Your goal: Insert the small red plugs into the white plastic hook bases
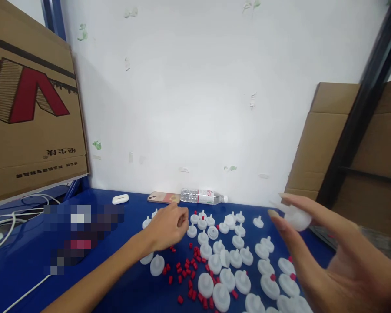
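My left hand point(168, 227) reaches over the blue table point(26, 265), its fingers curled together above the spread of white plastic discs point(215, 261); whether they pinch anything I cannot see. My right hand point(332, 256) is raised at the right, thumb and fingertips closed on one white plastic disc point(298, 218) with a small stem. Small red caps point(187, 271) lie scattered among the discs just below my left hand.
A water bottle point(202, 196) and a phone point(161, 197) lie by the white wall. A white earbud case point(120, 199) sits left of them. Cardboard boxes stand at left point(29, 108) and right point(371, 143). White cables point(9, 217) lie at the left edge.
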{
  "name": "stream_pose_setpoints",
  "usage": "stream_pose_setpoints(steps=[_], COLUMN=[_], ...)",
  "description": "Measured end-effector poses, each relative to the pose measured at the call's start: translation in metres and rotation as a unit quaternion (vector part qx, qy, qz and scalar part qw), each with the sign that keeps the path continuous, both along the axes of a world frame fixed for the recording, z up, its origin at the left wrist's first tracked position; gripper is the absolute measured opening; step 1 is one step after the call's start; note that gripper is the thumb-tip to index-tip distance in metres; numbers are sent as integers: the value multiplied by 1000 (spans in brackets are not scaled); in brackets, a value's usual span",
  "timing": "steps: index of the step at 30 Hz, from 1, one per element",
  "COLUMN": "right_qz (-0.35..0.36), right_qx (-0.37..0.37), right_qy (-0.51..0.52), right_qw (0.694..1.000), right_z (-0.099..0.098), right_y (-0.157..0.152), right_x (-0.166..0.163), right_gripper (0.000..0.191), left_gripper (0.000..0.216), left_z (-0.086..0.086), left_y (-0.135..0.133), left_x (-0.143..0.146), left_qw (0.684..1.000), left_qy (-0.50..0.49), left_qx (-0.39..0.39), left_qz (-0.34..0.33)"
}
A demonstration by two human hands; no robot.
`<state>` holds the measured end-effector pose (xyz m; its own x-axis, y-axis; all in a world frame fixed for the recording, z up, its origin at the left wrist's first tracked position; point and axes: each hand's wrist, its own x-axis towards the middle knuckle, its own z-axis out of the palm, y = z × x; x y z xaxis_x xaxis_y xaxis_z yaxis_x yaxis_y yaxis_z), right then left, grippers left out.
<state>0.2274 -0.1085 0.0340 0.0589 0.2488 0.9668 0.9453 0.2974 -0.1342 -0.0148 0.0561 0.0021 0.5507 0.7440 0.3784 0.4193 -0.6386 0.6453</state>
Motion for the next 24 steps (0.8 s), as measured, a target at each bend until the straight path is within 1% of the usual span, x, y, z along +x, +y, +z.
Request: stream_pose_setpoints(steps=[2, 4, 6, 9, 12, 15, 17, 20, 22, 23, 24], right_qz=[-20, -19, -2, 28, 73, 107, 129, 178, 181, 171, 157], right_qx=[22, 9, -31, -99, -143, -176, -188, -200, -209, -213, -215], right_qy=[49, 43, 5, -53, -104, -155, -177, -183, -182, -185, -190], right_qw=[998, 999, 999, 993, 982, 966, 958, 946, 944, 944, 945], right_z=[9, 15, 16, 10, 5, 3, 1, -1, -2, -1, -1], right_y=[-2, 0, 5, 15, 20, 20, 19, 18, 17, 17, 16], right_x=[-15, -17, -11, -1, -2, -10, -14, -17, -17, -17, -17], right_gripper=[33, 24, 23, 38, 49, 48, 46, 47, 48, 48, 49], left_gripper=[13, 11, 11, 11, 19, 27, 27, 25, 28, 30, 31], left_z=[-3, -5, -6, -4, 3, 11, 14, 12, 10, 9, 10], left_y=[-8, -15, -18, -19, -24, -42, -58, -76, -79, -77, -72], left_x=[1, 2, 4, 5, 6, 9, 13, 20, 23, 23, 22], left_qw=[996, 987, 979, 973, 973, 978, 983, 980, 978, 979, 981], left_qy=[72, 128, 162, 173, 150, 98, 14, -70, -95, -105, -113], left_qx=[53, 88, 114, 146, 167, 168, 133, 100, 91, 91, 100], left_qz=[-10, -28, -43, -46, -44, -74, -130, -158, -159, -149, -126])
